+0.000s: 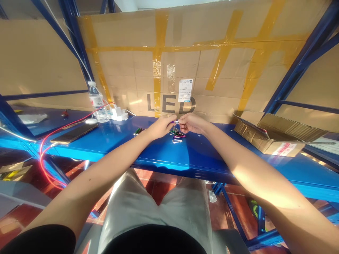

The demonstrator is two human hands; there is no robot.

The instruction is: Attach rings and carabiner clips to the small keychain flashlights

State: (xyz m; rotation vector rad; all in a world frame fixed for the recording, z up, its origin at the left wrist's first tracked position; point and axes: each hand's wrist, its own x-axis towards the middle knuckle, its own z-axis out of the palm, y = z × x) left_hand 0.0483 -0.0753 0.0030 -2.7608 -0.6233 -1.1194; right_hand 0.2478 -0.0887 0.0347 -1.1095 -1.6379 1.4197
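Observation:
Both my hands meet over the blue metal shelf (185, 155). My left hand (161, 126) and my right hand (191, 123) each pinch one end of a small purple and silver part (174, 122) held between them. Just below the hands, a small heap of coloured metal clips (178, 134) lies on the shelf, with a silver carabiner (177, 141) at its near edge. A green pen-like piece (137, 131) lies to the left of my left hand.
A phone (74, 133) on a red cable (45, 155), a white puck (91, 121), a water bottle (97, 102) and a white charger (118, 113) sit at left. An open cardboard box (278, 135) lies at right. A taped cardboard sheet marked LED (185, 63) backs the shelf.

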